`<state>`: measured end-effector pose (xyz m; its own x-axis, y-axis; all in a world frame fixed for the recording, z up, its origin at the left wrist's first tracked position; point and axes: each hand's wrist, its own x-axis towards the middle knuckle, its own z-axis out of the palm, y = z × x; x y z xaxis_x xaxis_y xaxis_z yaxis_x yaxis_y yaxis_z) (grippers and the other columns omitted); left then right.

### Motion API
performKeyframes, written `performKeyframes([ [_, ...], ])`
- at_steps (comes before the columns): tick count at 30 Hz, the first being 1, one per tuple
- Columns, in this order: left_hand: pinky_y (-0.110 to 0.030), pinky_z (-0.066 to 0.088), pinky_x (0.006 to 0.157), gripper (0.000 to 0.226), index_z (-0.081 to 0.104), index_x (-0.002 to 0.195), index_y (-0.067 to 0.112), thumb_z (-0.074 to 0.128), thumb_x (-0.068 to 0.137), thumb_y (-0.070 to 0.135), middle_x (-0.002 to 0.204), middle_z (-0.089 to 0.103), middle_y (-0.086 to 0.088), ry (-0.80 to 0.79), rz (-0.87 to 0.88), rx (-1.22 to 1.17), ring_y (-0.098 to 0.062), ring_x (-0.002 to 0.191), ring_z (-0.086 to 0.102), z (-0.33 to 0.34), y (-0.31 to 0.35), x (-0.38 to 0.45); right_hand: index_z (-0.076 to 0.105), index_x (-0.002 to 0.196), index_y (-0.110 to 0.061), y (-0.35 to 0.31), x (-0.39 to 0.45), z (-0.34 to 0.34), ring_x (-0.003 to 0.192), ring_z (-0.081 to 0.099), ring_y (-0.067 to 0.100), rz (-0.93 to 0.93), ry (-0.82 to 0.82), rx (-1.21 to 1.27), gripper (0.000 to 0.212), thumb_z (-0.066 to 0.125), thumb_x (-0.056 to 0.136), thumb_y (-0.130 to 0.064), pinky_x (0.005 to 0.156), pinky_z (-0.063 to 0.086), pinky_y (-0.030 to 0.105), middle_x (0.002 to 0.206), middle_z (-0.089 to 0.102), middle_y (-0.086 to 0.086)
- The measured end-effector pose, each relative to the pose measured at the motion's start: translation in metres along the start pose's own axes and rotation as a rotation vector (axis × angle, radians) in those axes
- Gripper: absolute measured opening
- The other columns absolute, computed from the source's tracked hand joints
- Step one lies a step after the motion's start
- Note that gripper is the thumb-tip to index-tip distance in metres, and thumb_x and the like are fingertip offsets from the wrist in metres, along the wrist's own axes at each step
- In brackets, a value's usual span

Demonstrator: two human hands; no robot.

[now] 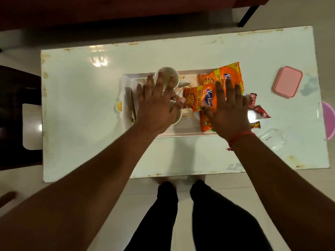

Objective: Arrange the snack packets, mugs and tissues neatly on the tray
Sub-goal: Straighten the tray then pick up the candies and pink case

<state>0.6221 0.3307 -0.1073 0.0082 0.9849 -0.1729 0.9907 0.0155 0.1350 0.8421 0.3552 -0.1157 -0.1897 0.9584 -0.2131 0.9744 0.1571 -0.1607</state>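
Note:
A white rectangular tray [186,135] lies in the middle of the table. Cream mugs stand on it, one at the back [169,71] and one nearer [178,115], with a spoon [184,85] between them. Orange snack packets lie on the tray's right side, one at the back [228,73] and one in front [197,97]. White tissues [126,98] sit at the tray's left edge. My left hand [157,104] is spread flat over the mugs, fingers straight. My right hand [228,113] lies flat on the orange packets, fingers straight.
Small red wrapped snacks [259,110] lie just right of the tray. A pink lidded box [288,81] and a clear container [272,139] sit at the table's right; a purple lid [329,120] overhangs the right edge. Dark chairs stand to the left and behind.

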Motion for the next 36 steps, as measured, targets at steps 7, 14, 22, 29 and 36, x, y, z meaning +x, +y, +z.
performKeyframes([
  [7, -0.064, 0.012, 0.115, 0.077, 0.009, 0.156, 0.028, 0.006, 0.092, 0.071, 0.165, 0.004, -0.009, 0.009, 0.101, 0.020, -0.036, 0.150, 0.001, -0.005, 0.062, 0.010, 0.012, 0.156, -0.023, 0.033, -0.011, -0.003, 0.151, 0.007, 0.037, -0.009, 0.000, 0.052, 0.085, 0.026, 0.090, -0.074, 0.116, 0.015, 0.064, 0.165, 0.007, 0.009],
  [14, -0.056, 0.005, 0.120, 0.073, 0.006, 0.156, 0.028, 0.011, 0.095, 0.067, 0.165, 0.001, -0.007, 0.018, 0.151, -0.108, -0.032, 0.151, -0.005, 0.010, 0.177, 0.016, 0.014, 0.156, -0.024, 0.129, -0.025, -0.024, 0.152, 0.006, 0.033, 0.022, -0.015, 0.127, 0.086, 0.014, 0.087, -0.076, 0.118, 0.016, 0.059, 0.165, 0.007, 0.007],
  [22, -0.043, 0.010, 0.122, 0.067, 0.007, 0.157, 0.022, 0.020, 0.100, 0.056, 0.165, 0.003, -0.008, -0.041, 0.111, -0.192, -0.027, 0.152, -0.003, 0.054, 0.287, 0.002, 0.011, 0.156, -0.021, 0.230, -0.027, -0.016, 0.151, 0.006, 0.034, -0.031, -0.124, 0.072, 0.080, 0.029, 0.092, -0.065, 0.120, 0.014, 0.057, 0.165, 0.005, 0.009],
  [29, -0.035, 0.034, 0.111, 0.071, 0.030, 0.151, 0.012, 0.066, 0.090, 0.021, 0.156, 0.035, -0.011, -0.137, 0.046, -0.162, -0.028, 0.145, 0.032, 0.098, 0.312, -0.005, 0.051, 0.133, -0.011, 0.244, -0.005, 0.003, 0.124, 0.047, 0.039, -0.058, -0.083, 0.015, 0.053, 0.049, 0.095, -0.047, 0.101, 0.040, 0.048, 0.138, 0.049, 0.016],
  [36, -0.032, 0.050, 0.086, 0.038, 0.054, 0.124, 0.011, 0.067, 0.089, 0.018, 0.119, 0.056, -0.012, -0.150, -0.039, 0.014, -0.027, 0.108, 0.054, 0.120, 0.311, 0.007, 0.056, 0.121, -0.013, 0.225, 0.031, 0.024, 0.109, 0.052, 0.036, -0.094, -0.190, -0.026, 0.040, 0.051, 0.091, -0.041, 0.089, 0.039, 0.045, 0.120, 0.056, 0.012],
])
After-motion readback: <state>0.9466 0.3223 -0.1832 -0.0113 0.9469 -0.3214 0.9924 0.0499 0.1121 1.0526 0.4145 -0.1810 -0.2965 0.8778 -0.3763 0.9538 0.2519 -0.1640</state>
